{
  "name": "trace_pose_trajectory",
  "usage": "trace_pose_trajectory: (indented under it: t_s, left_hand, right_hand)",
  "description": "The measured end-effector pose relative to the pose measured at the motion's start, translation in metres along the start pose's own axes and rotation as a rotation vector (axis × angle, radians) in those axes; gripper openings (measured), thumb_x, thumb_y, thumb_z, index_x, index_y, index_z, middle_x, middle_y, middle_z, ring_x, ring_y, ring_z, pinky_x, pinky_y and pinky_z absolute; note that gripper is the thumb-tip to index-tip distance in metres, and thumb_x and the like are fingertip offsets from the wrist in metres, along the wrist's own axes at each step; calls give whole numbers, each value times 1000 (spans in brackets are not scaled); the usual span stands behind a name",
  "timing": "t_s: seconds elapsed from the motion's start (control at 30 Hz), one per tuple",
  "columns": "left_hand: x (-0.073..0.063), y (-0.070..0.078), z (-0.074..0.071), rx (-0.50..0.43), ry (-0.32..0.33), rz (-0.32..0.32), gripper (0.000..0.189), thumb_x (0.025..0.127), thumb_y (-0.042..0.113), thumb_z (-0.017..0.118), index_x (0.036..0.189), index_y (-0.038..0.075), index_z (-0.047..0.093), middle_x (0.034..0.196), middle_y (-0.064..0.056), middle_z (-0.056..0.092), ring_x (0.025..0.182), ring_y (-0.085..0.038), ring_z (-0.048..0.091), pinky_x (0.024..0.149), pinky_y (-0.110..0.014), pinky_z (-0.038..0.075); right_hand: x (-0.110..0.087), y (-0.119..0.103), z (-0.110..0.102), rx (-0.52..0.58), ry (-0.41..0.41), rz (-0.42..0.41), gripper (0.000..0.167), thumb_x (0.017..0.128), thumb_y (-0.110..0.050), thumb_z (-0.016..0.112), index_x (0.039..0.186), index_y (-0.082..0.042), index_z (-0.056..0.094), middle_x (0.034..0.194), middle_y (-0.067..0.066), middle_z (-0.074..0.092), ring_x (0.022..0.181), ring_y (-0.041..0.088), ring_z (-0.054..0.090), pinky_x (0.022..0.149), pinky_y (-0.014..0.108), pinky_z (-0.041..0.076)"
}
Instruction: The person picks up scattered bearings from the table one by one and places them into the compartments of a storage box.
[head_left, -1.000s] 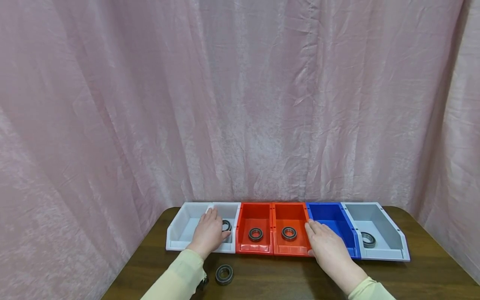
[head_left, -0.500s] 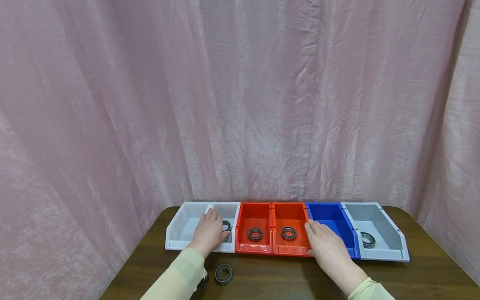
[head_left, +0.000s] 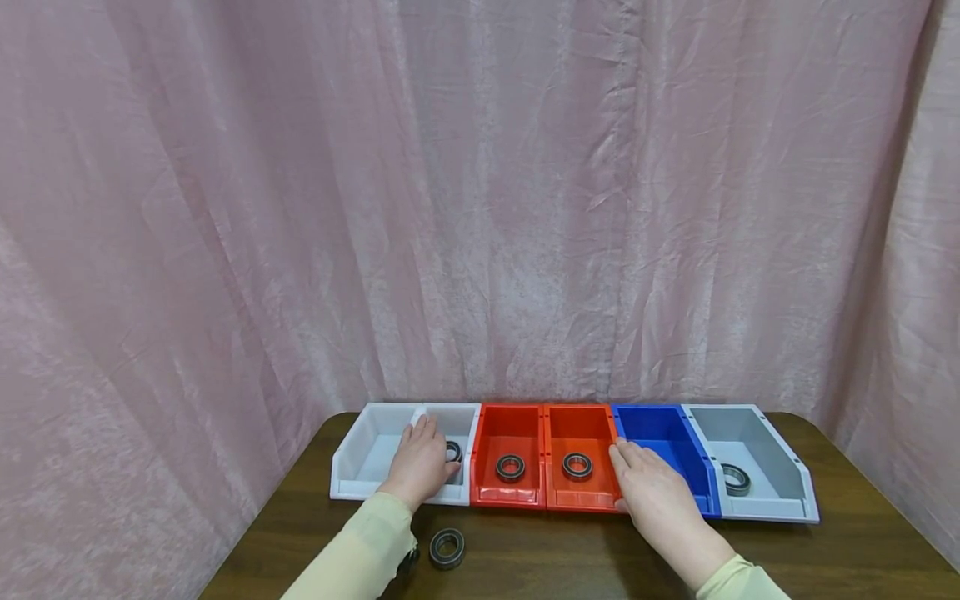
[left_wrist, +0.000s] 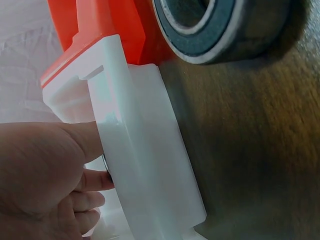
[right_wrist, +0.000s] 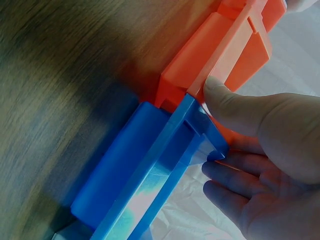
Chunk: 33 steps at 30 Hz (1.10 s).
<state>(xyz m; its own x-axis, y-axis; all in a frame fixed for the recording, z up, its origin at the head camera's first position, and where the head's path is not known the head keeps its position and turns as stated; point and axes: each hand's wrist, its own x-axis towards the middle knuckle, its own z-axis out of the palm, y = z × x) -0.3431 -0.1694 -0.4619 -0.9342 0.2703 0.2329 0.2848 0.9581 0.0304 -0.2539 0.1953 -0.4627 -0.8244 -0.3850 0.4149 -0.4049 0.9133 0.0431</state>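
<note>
My left hand (head_left: 417, 462) reaches over the second white bin (head_left: 450, 497), its fingers near the divider on the left. Thumb and index finger pinch a ring-shaped ball bearing (head_left: 454, 451) inside; in the left wrist view only a dark sliver of it shows past the bin's front lip (left_wrist: 132, 130). My right hand (head_left: 656, 492) rests on the wall between the right red bin (head_left: 581, 502) and the blue bin (head_left: 660, 421), fingers fairly straight. In the right wrist view its thumb (right_wrist: 217, 92) touches the red rim beside the blue corner.
Bearings lie in the left red bin (head_left: 510, 502), the right red bin and the grey bin (head_left: 780, 510). One more bearing (head_left: 447, 549) sits on the wooden table (head_left: 540, 558) before the row. A dark object (head_left: 408, 560) is partly hidden by my left sleeve. Pink curtains (head_left: 510, 208) hang behind.
</note>
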Motion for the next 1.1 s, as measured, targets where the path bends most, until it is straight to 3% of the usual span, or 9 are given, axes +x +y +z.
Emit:
trace_pose_trajectory:
  t_s: [0.5,1.1]
  left_hand:
    - [3,1,5,73,-17,-8,65,94,36,89,135,-11,71,161,-29,53,156,-46,42,129,-63,29]
    - [9,0,10,93,-103,-33,59,97,38,86,131,-9,74,166,-25,48,160,-44,37,132,-63,21]
  right_hand:
    - [0,0,0,-10,-2,3,72,80,-17,99,139,11,68,143,31,67,133,46,66,116,56,50]
    - [-1,-1,-1,-8,-7,10,72,82,-17,98,141,11,67,143,31,66,134,46,65,117,56,50]
